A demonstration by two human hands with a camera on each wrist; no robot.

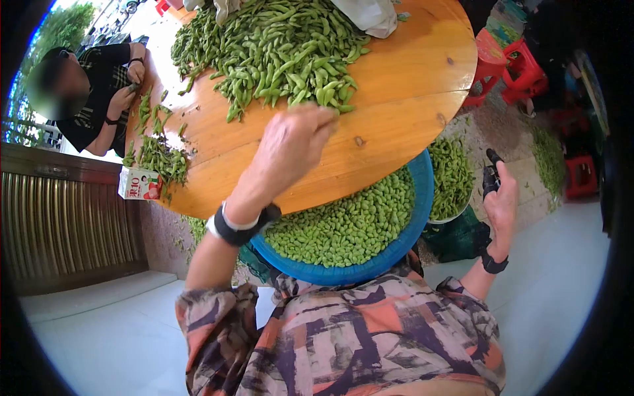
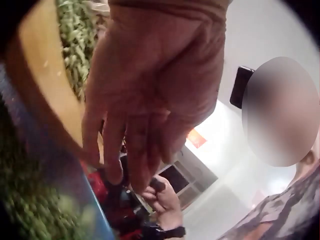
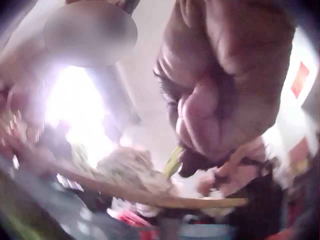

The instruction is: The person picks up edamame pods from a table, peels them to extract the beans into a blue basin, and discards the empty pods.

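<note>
Reaching over the wooden table, my left hand is beside the near edge of a pile of green pods. In the left wrist view the left hand has loosely bent fingers and no visible object in them. My right hand is out to the right, with black coverings on some fingers. A green pod sticks out from the curled fingers of the right hand in the right wrist view. Shelled beans fill a blue basin at my lap.
A seated person handles something small at the table's left side, near loose pods and a drink carton. A container of green pods stands right of the basin. Red stools are farther back; a white bag lies behind the pile.
</note>
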